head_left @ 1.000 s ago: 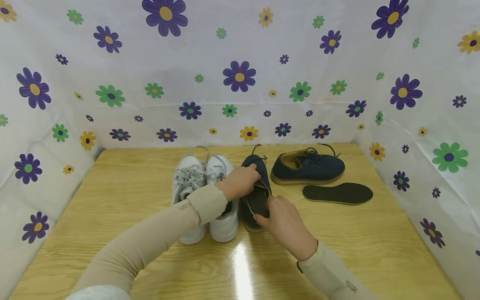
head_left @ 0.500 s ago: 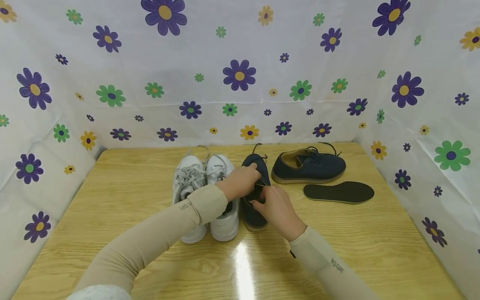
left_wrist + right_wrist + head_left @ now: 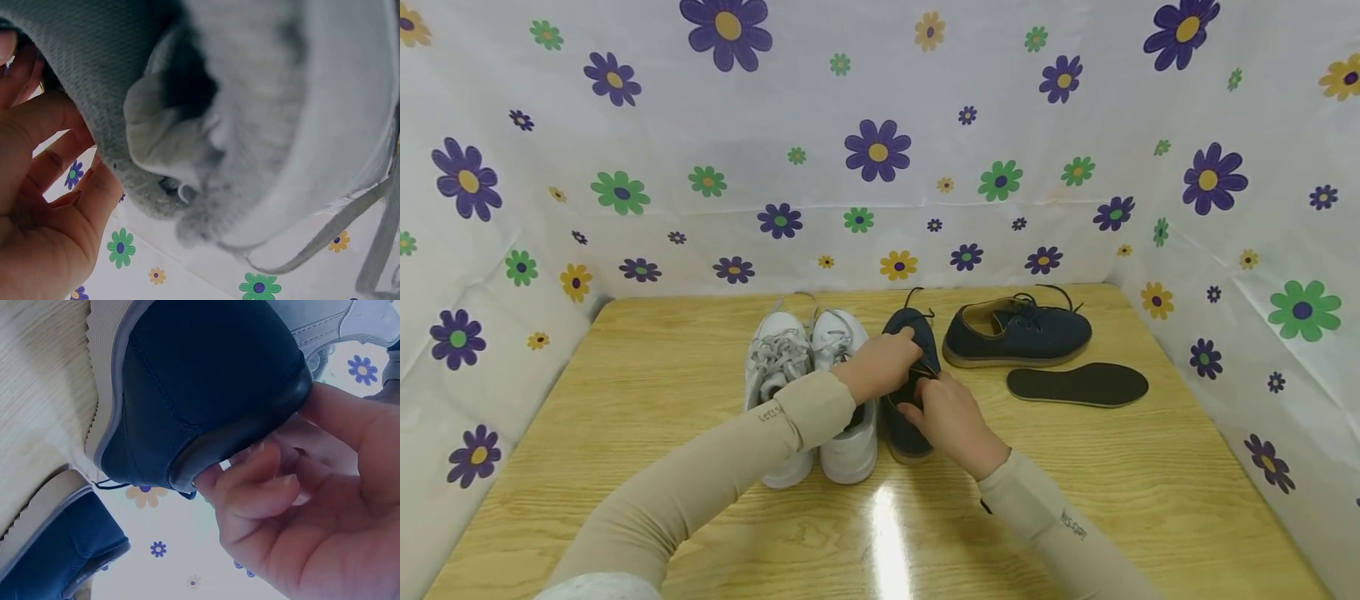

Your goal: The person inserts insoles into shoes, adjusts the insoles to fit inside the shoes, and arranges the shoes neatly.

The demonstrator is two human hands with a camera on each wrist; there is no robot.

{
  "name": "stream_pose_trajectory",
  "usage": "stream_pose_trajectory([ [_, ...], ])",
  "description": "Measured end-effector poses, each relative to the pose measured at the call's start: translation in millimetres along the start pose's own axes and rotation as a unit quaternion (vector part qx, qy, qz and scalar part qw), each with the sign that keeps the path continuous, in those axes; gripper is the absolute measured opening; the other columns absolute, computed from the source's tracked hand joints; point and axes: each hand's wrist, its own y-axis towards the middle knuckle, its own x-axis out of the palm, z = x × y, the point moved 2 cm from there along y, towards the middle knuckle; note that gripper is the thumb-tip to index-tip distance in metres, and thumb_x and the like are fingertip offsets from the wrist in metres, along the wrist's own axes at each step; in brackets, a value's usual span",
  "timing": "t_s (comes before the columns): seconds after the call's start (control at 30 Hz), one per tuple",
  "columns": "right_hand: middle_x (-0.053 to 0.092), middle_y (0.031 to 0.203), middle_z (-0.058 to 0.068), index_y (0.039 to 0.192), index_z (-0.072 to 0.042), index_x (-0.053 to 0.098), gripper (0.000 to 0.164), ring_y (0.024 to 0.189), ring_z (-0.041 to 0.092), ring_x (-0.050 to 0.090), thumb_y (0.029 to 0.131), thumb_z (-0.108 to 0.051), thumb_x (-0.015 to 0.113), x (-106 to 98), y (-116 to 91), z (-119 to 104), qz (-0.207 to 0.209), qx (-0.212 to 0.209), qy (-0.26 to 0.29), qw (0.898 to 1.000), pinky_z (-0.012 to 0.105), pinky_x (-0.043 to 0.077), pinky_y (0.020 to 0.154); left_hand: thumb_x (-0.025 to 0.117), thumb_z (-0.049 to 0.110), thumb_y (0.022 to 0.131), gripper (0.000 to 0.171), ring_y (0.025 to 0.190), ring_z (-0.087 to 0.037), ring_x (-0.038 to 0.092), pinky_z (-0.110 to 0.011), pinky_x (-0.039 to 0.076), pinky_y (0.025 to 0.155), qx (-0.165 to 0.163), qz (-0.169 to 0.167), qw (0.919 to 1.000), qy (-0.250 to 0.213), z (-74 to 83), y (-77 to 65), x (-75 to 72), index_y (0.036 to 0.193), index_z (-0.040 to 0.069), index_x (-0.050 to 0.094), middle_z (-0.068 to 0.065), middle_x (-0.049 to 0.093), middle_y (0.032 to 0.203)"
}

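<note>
A navy lace-up shoe [image 3: 912,439] stands toe-away in the middle of the table. My left hand [image 3: 880,365] grips its front part near the laces. At the shoe's opening, my right hand [image 3: 951,421] has curled fingers over the right collar, its thumb above the opening. In the right wrist view the fingers [image 3: 250,481] bend at the padded collar behind the heel; some fingertips are hidden inside. The shoe's interior looks dark, and its insole cannot be made out. In the left wrist view a pale sneaker [image 3: 262,125] hides what the left fingertips hold.
Two white sneakers [image 3: 848,458] stand close along the left of the navy shoe, under my left forearm. The other navy shoe [image 3: 1037,340] lies pointing right at the back right. A loose dark insole [image 3: 1075,385] lies in front of it. Flowered cloth walls border the wooden table [image 3: 647,375].
My right hand has moved from beside the heel forward into the shoe's opening, then slightly right to its collar. The dark insole visible inside one second ago is now mostly hidden. The left hand stays put.
</note>
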Motion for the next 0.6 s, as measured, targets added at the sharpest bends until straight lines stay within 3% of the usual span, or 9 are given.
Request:
stream_pose_trajectory([
  [0.2, 0.054, 0.064, 0.008, 0.078, -0.003, 0.065, 0.023, 0.067, 0.025, 0.049, 0.091, -0.021, 0.067, 0.8, -3.6, -1.6, -0.039, -0.037, -0.004, 0.999, 0.036, 0.042, 0.056, 0.059, 0.003, 0.093, 0.012, 0.076, -0.023, 0.062, -0.033, 0.053, 0.067, -0.006, -0.004, 1.0000, -0.005, 0.8, -1.4, -0.9, 0.100, 0.005, 0.069, -0.015, 0.057, 0.108],
  [0.3, 0.064, 0.079, 0.013, 0.092, 0.001, 0.070, 0.033, 0.078, 0.030, 0.057, 0.089, -0.032, 0.069, 5.3, -5.8, 1.1, -0.104, -0.033, 0.010, 0.994, 0.042, 0.049, 0.068, 0.060, 0.004, 0.094, 0.013, 0.076, -0.023, 0.062, -0.032, 0.052, 0.066, -0.010, -0.008, 0.9999, -0.005, 1.2, -2.1, -0.9, 0.102, 0.005, 0.069, -0.014, 0.056, 0.108],
  [0.4, 0.063, 0.104, 0.021, 0.110, 0.004, 0.068, 0.051, 0.093, 0.037, 0.059, 0.084, -0.040, 0.074, 10.6, -7.7, 4.7, -0.163, -0.015, 0.019, 0.986, 0.047, 0.048, 0.084, 0.059, 0.006, 0.095, 0.015, 0.078, -0.022, 0.063, -0.031, 0.053, 0.068, -0.015, -0.018, 0.9997, -0.002, 1.2, -2.2, -0.6, 0.106, 0.005, 0.069, -0.014, 0.055, 0.111],
  [0.5, 0.056, 0.122, 0.026, 0.117, 0.003, 0.066, 0.058, 0.101, 0.043, 0.056, 0.080, -0.040, 0.077, 12.1, -7.7, 7.7, -0.177, 0.002, 0.018, 0.984, 0.051, 0.045, 0.090, 0.058, 0.005, 0.095, 0.017, 0.082, -0.023, 0.063, -0.032, 0.053, 0.070, -0.017, -0.021, 0.9996, -0.003, 1.5, -2.2, -1.2, 0.108, 0.004, 0.068, -0.015, 0.055, 0.113],
  [0.6, 0.054, 0.127, 0.025, 0.117, 0.001, 0.067, 0.057, 0.103, 0.042, 0.056, 0.078, -0.040, 0.079, 9.8, -6.2, 8.3, -0.174, 0.012, 0.010, 0.985, 0.051, 0.046, 0.088, 0.057, 0.005, 0.095, 0.017, 0.083, -0.024, 0.063, -0.032, 0.053, 0.071, -0.020, -0.023, 0.9995, -0.001, 1.5, -2.3, -2.0, 0.108, 0.005, 0.068, -0.015, 0.055, 0.112],
])
